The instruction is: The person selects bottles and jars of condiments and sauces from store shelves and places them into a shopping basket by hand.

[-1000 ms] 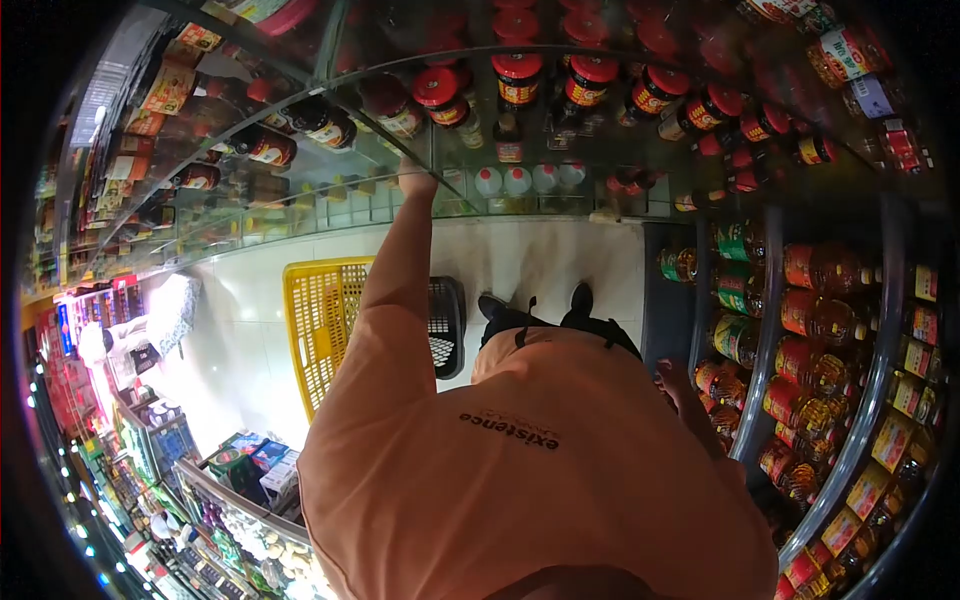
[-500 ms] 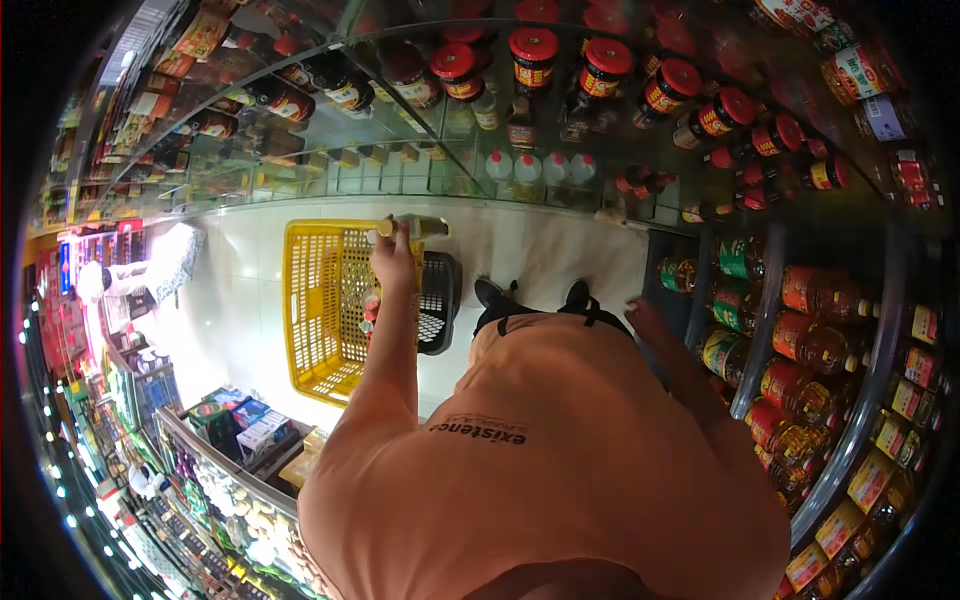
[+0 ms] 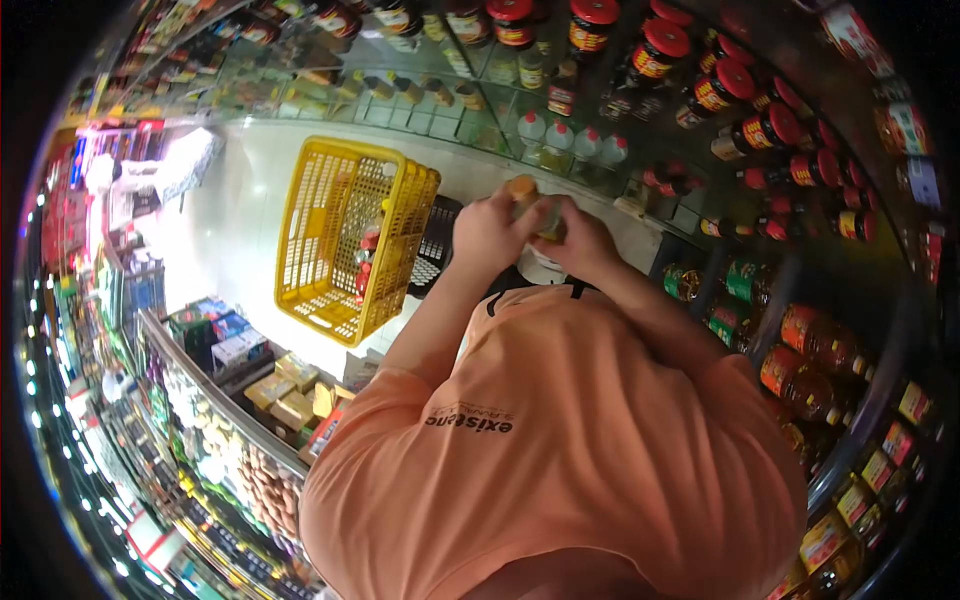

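Observation:
In front of my waist, a small bottle [image 3: 549, 216] with an orange-gold cap is tilted between both hands. My left hand [image 3: 488, 235] closes around its capped side. My right hand [image 3: 583, 240] grips its other side, with thumb and fingers against the body. Fingers cover much of the bottle, so its label cannot be read. Left of my hands is a yellow plastic shopping basket [image 3: 345, 148], with a few red-topped items [image 3: 365, 262] inside.
A black basket [image 3: 436, 240] sits beside the yellow one. Glass shelves ahead carry red-lidded jars [image 3: 660, 50] and clear bottles with pinkish caps [image 3: 558, 138]. Large oil bottles [image 3: 800, 380] line the right side. Boxed goods [image 3: 285, 395] stand in a display at left.
My left hand has moved right, from over the yellow basket to in front of me, with the bottle. My right hand has come up from my side and now grips it too.

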Available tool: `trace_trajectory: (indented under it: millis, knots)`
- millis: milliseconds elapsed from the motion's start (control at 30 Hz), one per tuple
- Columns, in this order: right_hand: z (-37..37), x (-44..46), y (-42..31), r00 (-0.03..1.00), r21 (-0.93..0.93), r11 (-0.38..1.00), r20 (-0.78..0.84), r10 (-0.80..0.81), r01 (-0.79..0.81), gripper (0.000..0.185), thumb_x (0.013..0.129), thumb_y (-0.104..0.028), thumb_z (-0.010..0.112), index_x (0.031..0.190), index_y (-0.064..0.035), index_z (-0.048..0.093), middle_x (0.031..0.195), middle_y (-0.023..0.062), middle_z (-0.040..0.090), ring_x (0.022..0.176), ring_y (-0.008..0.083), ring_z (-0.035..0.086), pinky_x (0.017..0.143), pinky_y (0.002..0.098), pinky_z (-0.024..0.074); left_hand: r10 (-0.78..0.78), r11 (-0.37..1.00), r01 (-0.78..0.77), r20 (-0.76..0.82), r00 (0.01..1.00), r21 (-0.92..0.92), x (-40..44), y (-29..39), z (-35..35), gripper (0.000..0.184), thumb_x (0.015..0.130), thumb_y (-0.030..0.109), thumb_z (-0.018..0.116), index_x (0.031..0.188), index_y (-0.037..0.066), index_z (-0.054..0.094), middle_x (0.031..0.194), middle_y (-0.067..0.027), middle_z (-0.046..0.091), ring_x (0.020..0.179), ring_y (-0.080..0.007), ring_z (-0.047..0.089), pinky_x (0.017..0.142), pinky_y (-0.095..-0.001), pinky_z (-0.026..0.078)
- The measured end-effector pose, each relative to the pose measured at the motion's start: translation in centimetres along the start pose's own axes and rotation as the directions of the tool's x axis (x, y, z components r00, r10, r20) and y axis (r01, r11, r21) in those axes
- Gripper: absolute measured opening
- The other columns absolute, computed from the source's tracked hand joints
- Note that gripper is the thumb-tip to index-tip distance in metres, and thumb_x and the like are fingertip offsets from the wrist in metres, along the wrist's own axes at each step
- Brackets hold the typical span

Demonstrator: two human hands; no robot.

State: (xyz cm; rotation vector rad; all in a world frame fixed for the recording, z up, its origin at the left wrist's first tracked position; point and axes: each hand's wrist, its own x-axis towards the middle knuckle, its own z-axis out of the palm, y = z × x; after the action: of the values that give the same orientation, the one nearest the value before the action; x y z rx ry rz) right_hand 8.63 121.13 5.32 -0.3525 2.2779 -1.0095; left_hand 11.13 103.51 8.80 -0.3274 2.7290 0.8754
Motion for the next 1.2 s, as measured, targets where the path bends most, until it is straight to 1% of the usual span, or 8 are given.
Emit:
trace_trajectory:
  millis: [67,133,200,333,400,467,933,1200]
  knots:
    - [0.7,0.3,2.3,0.994,-0.009,0.997,-0.081,-0.077,0.076,0.061,0.080,-0.036,0.084,0.124,-0.0077,0.052,0.098,0.0121,0.073,0.088,0.0325,0.073,0.078,0.0420,0.0573,0.041,0.978,-0.045,-0.023,0.999,-0.205,-0.1,0.4,0.2,0.052,0.089,0.043,0.071,0.125,0.006,0.063,0.084,-0.0146,0.073,0.081,-0.0315,0.073,0.074,-0.0386,0.056]
    - [1.9,1.1,4.5,0.894,0.396,0.828,-0.373,-0.250,0.397,0.055,0.084,-0.033,0.083,0.122,-0.0059,0.053,0.100,0.0107,0.071,0.090,0.0244,0.072,0.079,0.0383,0.0560,0.086,0.912,-0.102,-0.057,0.995,-0.397,-0.2,0.1,0.6,0.059,0.088,0.041,0.073,0.134,0.006,0.058,0.089,-0.0148,0.074,0.084,-0.0302,0.073,0.076,-0.0377,0.057]
    - [1.0,0.7,3.0,0.925,0.568,0.745,-0.334,-0.179,0.349,0.046,0.089,-0.027,0.079,0.121,-0.0044,0.054,0.106,0.0074,0.068,0.095,0.0149,0.066,0.081,0.0333,0.0539,0.300,0.800,-0.318,-0.120,0.946,-0.509,-0.5,-1.3,1.8,0.077,0.085,0.032,0.078,0.148,0.006,0.042,0.110,-0.0178,0.072,0.098,-0.0293,0.072,0.085,-0.0378,0.056]
    - [-0.4,0.8,0.9,0.941,0.798,0.516,-0.335,-0.048,0.310,0.031,0.096,-0.014,0.070,0.121,-0.0046,0.054,0.114,0.0042,0.062,0.104,0.0114,0.060,0.087,0.0290,0.0522,0.257,0.757,-0.127,0.114,0.960,-0.642,-1.6,-5.5,3.5,0.098,0.078,0.036,0.085,0.156,0.010,0.031,0.122,-0.0185,0.068,0.102,-0.0287,0.070,0.088,-0.0383,0.056]
    - [-0.9,0.9,-1.0,0.954,0.885,0.374,-0.301,0.002,0.278,0.032,0.097,-0.016,0.067,0.123,-0.0042,0.053,0.114,0.0046,0.061,0.103,0.0125,0.062,0.086,0.0296,0.0537,0.225,0.641,-0.022,0.161,0.961,-0.767,-2.1,-7.1,3.7,0.101,0.077,0.020,0.088,0.157,0.011,0.028,0.128,-0.0155,0.063,0.111,-0.0245,0.065,0.093,-0.0372,0.055]
    - [-0.7,1.4,-2.1,0.951,0.873,0.389,-0.307,-0.031,0.294,0.036,0.098,-0.019,0.066,0.127,-0.0048,0.051,0.116,0.0059,0.061,0.103,0.0139,0.064,0.085,0.0322,0.0565,0.273,0.250,0.011,0.081,0.959,-0.968,-2.5,-8.5,3.8,0.096,0.076,0.003,0.087,0.155,0.010,0.033,0.137,-0.0129,0.056,0.124,-0.0229,0.057,0.100,-0.0382,0.052]
    - [1.1,8.5,-9.6,0.970,0.766,0.596,-0.186,-0.156,0.243,0.044,0.097,-0.019,0.064,0.136,-0.0046,0.051,0.124,0.0065,0.062,0.109,0.0163,0.063,0.090,0.0335,0.0552,0.199,0.208,-0.020,0.022,0.980,-0.978,-3.0,-17.4,-3.9,0.081,0.082,0.003,0.083,0.151,0.003,0.042,0.145,-0.0100,0.050,0.130,-0.0199,0.051,0.108,-0.0370,0.047]
    - [6.9,11.8,-13.4,0.965,0.681,0.685,-0.156,-0.211,0.260,0.046,0.091,-0.009,0.072,0.132,-0.0006,0.054,0.120,0.0064,0.065,0.108,0.0150,0.062,0.094,0.0325,0.0508,0.209,0.577,-0.017,0.128,0.969,-0.817,-0.4,-25.4,-8.5,0.060,0.096,0.022,0.070,0.146,0.000,0.047,0.136,-0.0133,0.058,0.124,-0.0223,0.057,0.105,-0.0378,0.047]
